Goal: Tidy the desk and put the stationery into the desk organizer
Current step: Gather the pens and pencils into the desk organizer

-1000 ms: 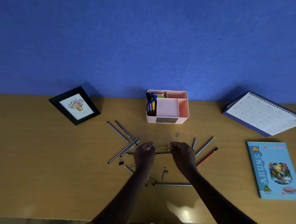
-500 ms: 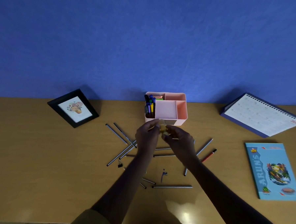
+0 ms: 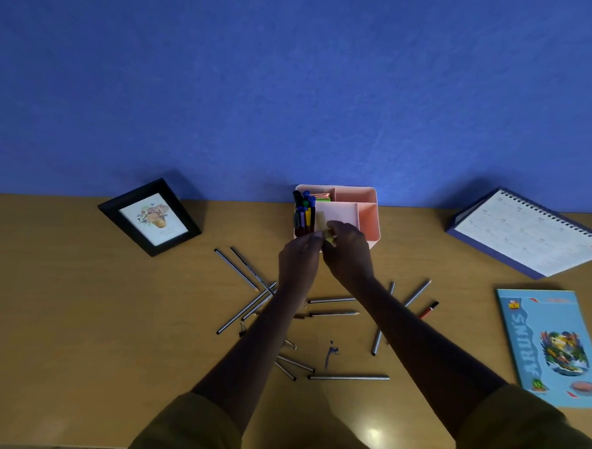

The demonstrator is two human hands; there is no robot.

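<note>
One wide tan wooden desk (image 3: 77,316) carries everything, set against a blue wall. At its far right edge a white spiral-bound desk calendar (image 3: 527,236) leans back, and nearer you lies a light-blue illustrated notebook (image 3: 552,340). A black-framed flower picture (image 3: 152,218) is propped at the far left. These sit at the edges and look like fixtures, not clutter.

Centred against the wall is the pink plastic desk organizer (image 3: 370,224). Its left compartment already holds upright coloured markers (image 3: 303,214), while its middle and right compartments look mostly free.

Your left hand (image 3: 299,259) and right hand (image 3: 348,254) meet just in front of the organizer's near wall. Both sets of fingertips are curled in and pinch one small pale-yellow object (image 3: 329,235). I cannot tell what it is. You probably use two hands to steady so small a piece above a compartment.

Between you and the organizer, many grey pencils (image 3: 348,377) lie scattered, with one red pencil (image 3: 429,309) to the right and a small black binder clip (image 3: 242,329) to the left. Judging by these, most of the tidying remains.
</note>
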